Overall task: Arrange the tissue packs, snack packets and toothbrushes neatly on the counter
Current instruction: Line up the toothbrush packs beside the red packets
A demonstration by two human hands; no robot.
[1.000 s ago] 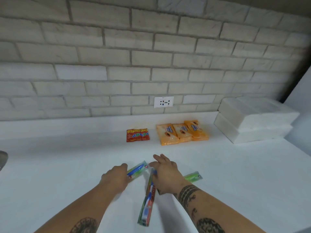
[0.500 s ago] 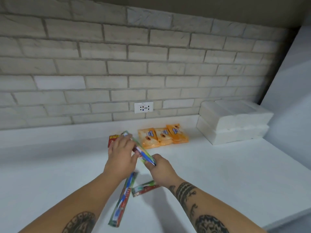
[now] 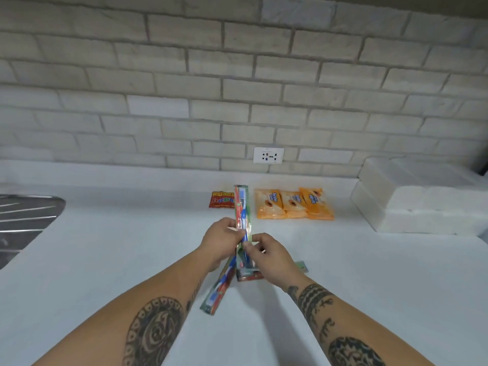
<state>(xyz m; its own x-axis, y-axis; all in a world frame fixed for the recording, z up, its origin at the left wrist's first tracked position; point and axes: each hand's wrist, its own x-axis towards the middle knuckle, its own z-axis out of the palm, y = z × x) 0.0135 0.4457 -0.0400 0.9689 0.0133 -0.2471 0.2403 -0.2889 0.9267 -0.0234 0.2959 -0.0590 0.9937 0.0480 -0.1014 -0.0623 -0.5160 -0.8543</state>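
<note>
Toothbrush [image 3: 241,204]: likely light, stiff, slick-wrapped (judged by look); hold mid-length.
Left grip [image 3: 221,240]: pinches toothbrush.
Right grip [image 3: 268,256]: pinches its lower end.

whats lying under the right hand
A packaged toothbrush lies on the counter beneath the right hand: its red end and pale far end show; the hand covers its middle.

Both hands [image 3: 221,240] [image 3: 268,253] grip upright toothbrush pkg [image 3: 243,207] over counter [image 3: 369,273].

Soft even light, faint shadows, slight blur, wide-angle bowing at edges
</note>
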